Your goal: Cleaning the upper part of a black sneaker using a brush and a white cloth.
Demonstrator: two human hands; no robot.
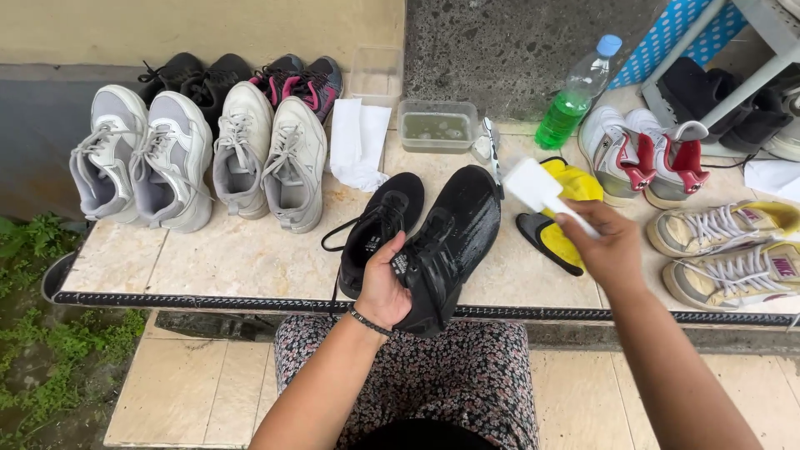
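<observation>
The left hand [385, 287] grips a black sneaker [446, 242] — the right hand [608, 246] clasps a white brush [537, 187] just beside it.

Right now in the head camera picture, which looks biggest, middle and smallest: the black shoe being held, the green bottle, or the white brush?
1. Black shoe, though it is nearest the camera.
2. Green bottle.
3. White brush.

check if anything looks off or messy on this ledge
Mostly tidy. The loose lace of the black shoe on the ledge trails off its side, and the clear tub holds murky water.
</observation>
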